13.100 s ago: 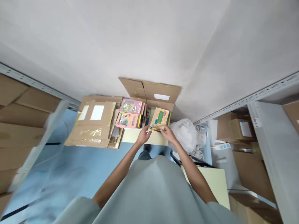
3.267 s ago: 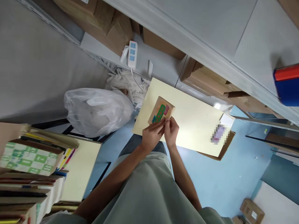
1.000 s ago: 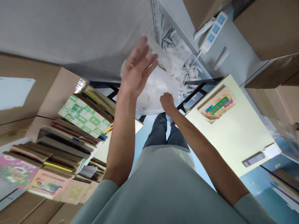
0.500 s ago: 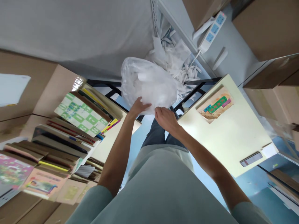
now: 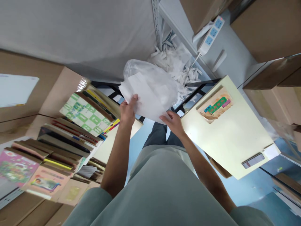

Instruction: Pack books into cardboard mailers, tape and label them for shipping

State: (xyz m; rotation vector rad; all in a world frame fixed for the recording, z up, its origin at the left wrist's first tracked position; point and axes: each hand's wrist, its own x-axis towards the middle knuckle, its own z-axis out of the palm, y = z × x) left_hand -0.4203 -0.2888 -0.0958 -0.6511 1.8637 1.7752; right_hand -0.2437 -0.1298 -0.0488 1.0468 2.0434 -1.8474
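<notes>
White sheets of paper (image 5: 146, 99) are stretched between my two hands, several layers deep at the upper left corner. My left hand (image 5: 128, 110) pinches their left edge, thumb on top. At the lower right corner, the fingers of my right hand (image 5: 173, 123) are closed on the same paper. Just behind the sheets sits a translucent plastic bag (image 5: 162, 78), bulging and partly covered by them. What lies in the bag's lower part is hidden. Beyond it, a heap of white paper scraps (image 5: 183, 69) lies in the corner by the cabinet.
Black metal bars (image 5: 199, 89) run on both sides of the bag. On the right stand a cream tabletop (image 5: 225, 138) with a phone (image 5: 253, 160), and a power strip (image 5: 211, 36) on a grey cabinet. Books (image 5: 87, 114) and cardboard boxes fill the left.
Both hands were at the bag's near edge, the left spread. Now white paper is up in front of the bag, gripped at both sides. My left hand has moved left, my right hand slightly right.
</notes>
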